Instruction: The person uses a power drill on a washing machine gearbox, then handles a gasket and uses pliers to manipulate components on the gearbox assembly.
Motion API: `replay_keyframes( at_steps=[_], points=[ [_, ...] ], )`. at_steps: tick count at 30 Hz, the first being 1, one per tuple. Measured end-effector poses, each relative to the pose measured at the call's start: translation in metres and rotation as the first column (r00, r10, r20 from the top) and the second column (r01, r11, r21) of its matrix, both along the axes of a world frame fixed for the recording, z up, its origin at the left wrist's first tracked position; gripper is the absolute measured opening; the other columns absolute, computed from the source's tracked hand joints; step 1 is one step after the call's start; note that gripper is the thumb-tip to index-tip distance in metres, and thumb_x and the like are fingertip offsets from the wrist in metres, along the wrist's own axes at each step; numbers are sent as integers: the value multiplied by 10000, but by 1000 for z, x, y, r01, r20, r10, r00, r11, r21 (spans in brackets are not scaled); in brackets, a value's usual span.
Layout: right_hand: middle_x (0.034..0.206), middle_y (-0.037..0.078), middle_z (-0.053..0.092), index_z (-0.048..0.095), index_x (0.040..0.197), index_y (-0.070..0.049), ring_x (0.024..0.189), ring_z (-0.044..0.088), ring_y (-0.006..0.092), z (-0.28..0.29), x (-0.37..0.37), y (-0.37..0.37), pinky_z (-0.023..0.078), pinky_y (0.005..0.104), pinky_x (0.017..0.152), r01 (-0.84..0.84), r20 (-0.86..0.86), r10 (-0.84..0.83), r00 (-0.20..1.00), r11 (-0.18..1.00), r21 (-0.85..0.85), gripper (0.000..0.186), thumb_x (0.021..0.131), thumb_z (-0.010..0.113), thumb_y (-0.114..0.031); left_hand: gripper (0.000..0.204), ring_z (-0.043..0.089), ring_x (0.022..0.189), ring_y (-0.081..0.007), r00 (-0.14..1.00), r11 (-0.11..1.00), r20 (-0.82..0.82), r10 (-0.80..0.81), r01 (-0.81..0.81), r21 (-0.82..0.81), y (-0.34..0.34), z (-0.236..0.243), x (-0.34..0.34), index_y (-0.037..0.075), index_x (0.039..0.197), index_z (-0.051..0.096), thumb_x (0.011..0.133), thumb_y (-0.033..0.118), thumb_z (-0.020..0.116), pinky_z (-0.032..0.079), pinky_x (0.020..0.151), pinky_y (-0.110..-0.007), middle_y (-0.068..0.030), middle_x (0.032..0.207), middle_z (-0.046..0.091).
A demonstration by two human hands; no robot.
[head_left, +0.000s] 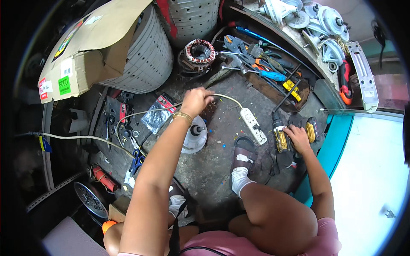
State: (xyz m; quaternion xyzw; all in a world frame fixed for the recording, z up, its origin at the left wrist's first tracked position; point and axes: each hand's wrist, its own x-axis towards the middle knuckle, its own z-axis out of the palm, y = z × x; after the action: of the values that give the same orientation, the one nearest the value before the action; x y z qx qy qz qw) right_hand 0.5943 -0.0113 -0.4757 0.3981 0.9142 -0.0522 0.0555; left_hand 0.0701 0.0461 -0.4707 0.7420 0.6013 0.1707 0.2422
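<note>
My left hand (195, 102) is closed on the pale cord (228, 97) of a white power strip (253, 126), which lies on the floor just right of it. Below this hand, partly behind my forearm, stands a round white plastic part (196, 143) with a dark shaft. My right hand (297, 137) is wrapped over the handle of a yellow and black cordless drill (280, 135) lying on its side. The drill's battery (312, 129) shows to the right of my fingers, and a long dark bit points away from me.
Hand tools fill a tray (277, 91) at the back right. A wound stator (200, 53) stands before perforated drums (149, 55) and a cardboard box (85, 59). Blue-handled scissors (136, 161) and a bowl of screws (90, 199) are at left. My sandalled foot (244, 158) is between my hands.
</note>
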Motion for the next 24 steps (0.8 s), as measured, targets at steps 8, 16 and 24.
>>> replay_keyframes(
  at_steps=[8, 16, 24],
  points=[
    [1201, 136, 666, 647, 1240, -115, 1071, 667, 334, 59, -62, 11, 519, 454, 919, 232, 143, -203, 969, 946, -226, 469, 785, 711, -24, 258, 672, 1009, -291, 732, 783, 402, 550, -619, 56, -104, -10, -82, 30, 1162, 720, 991, 195, 619, 505, 919, -385, -144, 1051, 705],
    [1099, 111, 659, 598, 1338, -40, 645, 626, 132, -23, -308, -48, 536, 302, 630, -8, -556, -623, 550, 662, -749, 648, 801, 871, -280, 435, 528, 1324, -188, 353, 735, 691, 631, -556, -388, -164, -60, -36, 36, 1452, 532, 1057, 214, 565, 396, 1134, -339, -101, 1443, 580],
    [1043, 153, 695, 685, 1145, -9, 768, 688, 221, -29, -367, -50, 545, 341, 685, 12, -653, -554, 516, 767, -641, 461, 764, 859, -203, 428, 529, 1324, -202, 350, 711, 682, 642, -604, -360, -171, -56, -41, 35, 1449, 536, 1048, 179, 574, 403, 1129, -346, -109, 1443, 578]
  ],
)
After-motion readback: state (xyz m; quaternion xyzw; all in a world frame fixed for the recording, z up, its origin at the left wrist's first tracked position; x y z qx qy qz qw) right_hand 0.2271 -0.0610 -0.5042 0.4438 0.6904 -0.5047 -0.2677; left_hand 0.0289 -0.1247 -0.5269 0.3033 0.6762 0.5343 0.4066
